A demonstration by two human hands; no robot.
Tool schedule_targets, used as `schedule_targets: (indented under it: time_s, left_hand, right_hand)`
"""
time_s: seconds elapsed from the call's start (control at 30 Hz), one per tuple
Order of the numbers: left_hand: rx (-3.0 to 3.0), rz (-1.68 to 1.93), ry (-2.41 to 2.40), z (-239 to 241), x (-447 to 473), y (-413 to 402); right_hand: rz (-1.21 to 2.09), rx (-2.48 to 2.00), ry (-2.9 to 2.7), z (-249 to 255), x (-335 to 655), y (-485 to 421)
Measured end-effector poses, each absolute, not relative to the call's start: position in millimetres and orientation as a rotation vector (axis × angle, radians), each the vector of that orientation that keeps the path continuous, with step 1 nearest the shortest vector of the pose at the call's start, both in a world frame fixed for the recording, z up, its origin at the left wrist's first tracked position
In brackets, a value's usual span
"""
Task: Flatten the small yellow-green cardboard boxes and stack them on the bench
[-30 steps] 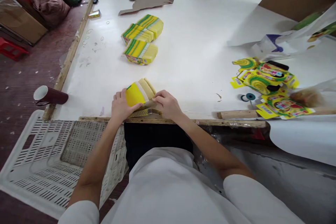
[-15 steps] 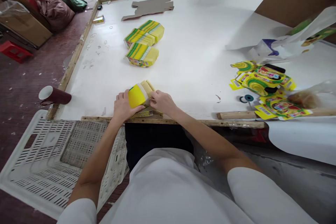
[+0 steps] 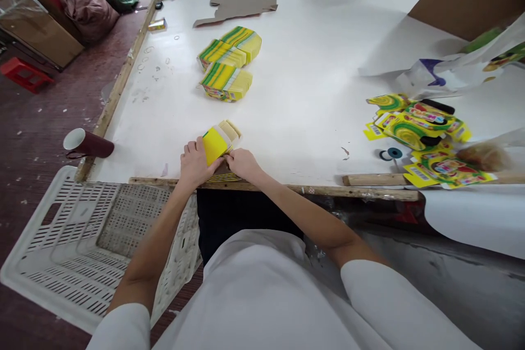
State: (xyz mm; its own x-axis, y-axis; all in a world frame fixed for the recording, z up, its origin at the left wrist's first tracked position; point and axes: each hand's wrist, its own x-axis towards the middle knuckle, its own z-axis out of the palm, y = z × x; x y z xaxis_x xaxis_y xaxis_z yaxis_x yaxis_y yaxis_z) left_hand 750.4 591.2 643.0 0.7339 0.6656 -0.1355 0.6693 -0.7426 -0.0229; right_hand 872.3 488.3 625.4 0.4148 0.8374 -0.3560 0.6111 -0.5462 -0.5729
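Observation:
Near the front edge of the table, my left hand [image 3: 194,164] is wrapped round the left side of a yellow carton [image 3: 215,145], its thumb along the lower edge. The carton is tilted, and its pale flaps [image 3: 230,130] point up and to the right. At its lower right corner, the fingers of my right hand [image 3: 243,165] are pinched together on the carton's edge. Under both hands lies a stack of flat yellow cartons [image 3: 223,177], partly hidden. Further back stand several bundles of yellow and green striped cartons [image 3: 223,81].
Flattened printed cartons [image 3: 426,120] and a thread spool [image 3: 390,154] lie to the right. A maroon mug [image 3: 88,143] rests at the left rim. Torn cardboard [image 3: 241,4] is at the back. Below left stands a white plastic crate [image 3: 53,262]. Wooden strips [image 3: 123,74] edge the table.
My right hand has moved slightly left and down along the carton's edge. The carton's flaps stand further apart now. The whole view has shifted a little.

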Motion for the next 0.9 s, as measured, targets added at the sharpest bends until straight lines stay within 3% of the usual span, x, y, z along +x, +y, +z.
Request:
schedule_targets:
  time_s: [0.4, 0.73, 0.9]
  left_hand:
    - [2.798, -0.120, 1.159, 644, 749, 593]
    - [2.773, -0.142, 1.223, 643, 753, 591]
    - [2.806, -0.098, 1.221, 640, 751, 591]
  right_hand:
    - [0.708, -2.042, -1.177, 608, 906, 453]
    - [1.260, -1.555, -1.467, 621, 935, 419]
    - [0.767, -1.804, -1.269, 619, 933, 432]
